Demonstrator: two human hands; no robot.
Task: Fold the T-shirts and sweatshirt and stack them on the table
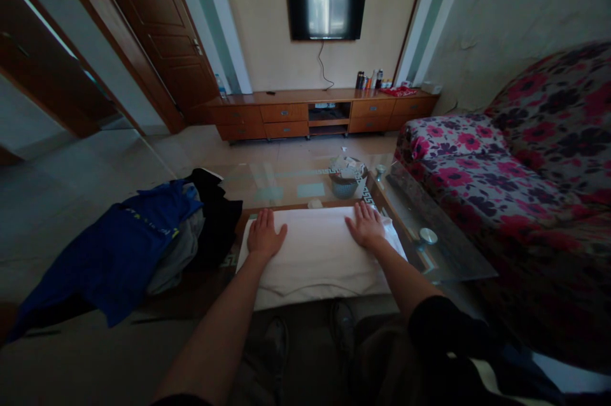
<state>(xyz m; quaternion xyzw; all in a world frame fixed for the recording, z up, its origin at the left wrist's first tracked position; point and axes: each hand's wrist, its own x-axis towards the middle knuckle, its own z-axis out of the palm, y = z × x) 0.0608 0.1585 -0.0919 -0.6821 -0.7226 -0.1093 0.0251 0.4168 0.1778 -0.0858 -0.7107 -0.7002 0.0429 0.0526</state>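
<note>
A white cloth garment (315, 253), folded into a wide rectangle, lies on the glass coffee table (281, 183) in front of me. My left hand (265, 235) rests flat on its left side, palm down with the thumb apart. Flat on the right side lies my right hand (366, 226), its fingers stretched toward the far edge. Neither hand grips the cloth. The near edge of the garment reaches the table's front edge and shows slight wrinkles. Its exact kind cannot be told in this folded state.
Left on the table is a heap of clothes: a blue shirt (128, 237), a grey garment (179, 253) and black clothing (217, 221). A basket (344, 187) stands beyond the white cloth. A floral sofa (506, 177) is at right. Behind are a wooden TV cabinet (286, 114) and a television (327, 6).
</note>
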